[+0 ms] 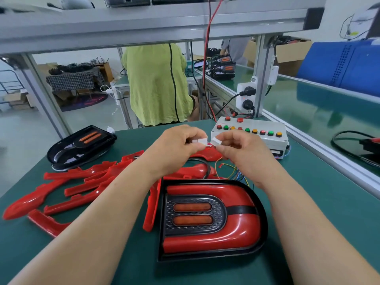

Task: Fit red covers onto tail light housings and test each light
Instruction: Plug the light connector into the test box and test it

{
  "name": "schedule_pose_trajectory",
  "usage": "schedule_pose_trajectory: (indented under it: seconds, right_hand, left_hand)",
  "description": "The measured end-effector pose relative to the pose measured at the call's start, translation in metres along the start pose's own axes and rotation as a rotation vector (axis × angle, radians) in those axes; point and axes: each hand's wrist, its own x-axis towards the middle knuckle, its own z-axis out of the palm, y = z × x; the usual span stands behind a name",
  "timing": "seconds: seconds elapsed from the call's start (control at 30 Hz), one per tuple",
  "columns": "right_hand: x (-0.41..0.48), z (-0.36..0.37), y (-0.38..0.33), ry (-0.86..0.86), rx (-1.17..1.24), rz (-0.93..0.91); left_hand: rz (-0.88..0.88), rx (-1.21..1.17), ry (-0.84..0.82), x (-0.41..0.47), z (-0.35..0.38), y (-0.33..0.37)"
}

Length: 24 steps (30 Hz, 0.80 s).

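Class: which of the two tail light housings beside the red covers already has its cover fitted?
The nearest housing, centre-front; the far-left housing is bare black.

Loose covers (pixel 78 190) left of tail light (pixel 211 221)

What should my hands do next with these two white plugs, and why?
Probably push them together: the left hand pinches one white connector, the right hand pinches the other connector, ends facing across a small gap, and the covered tail light looks unlit, so untested.

You're at a factory assembly bench: aluminium frame (pixel 144 19) above your fingers (pixel 193 133), a button test box (pixel 249 132) just beyond them, loose red covers (pixel 82 182) to their left, another worker (pixel 156 83) farther back.
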Motion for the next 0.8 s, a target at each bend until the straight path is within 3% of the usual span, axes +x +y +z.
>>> schedule_pose_trajectory:
  seconds: [0.33,0.8]
  right_hand:
    - [-0.0033,0.0024,-0.0062,-0.059,-0.297,-0.113]
    - [-0.0045,0.0011,-0.0073,0.012,-0.214,-0.063]
  left_hand:
    - [-0.027,-0.025,-0.023,0.0002,0.0014,-0.0014]
    - [0.004,-0.072,-0.018,0.0014,0.0011,-0.0065]
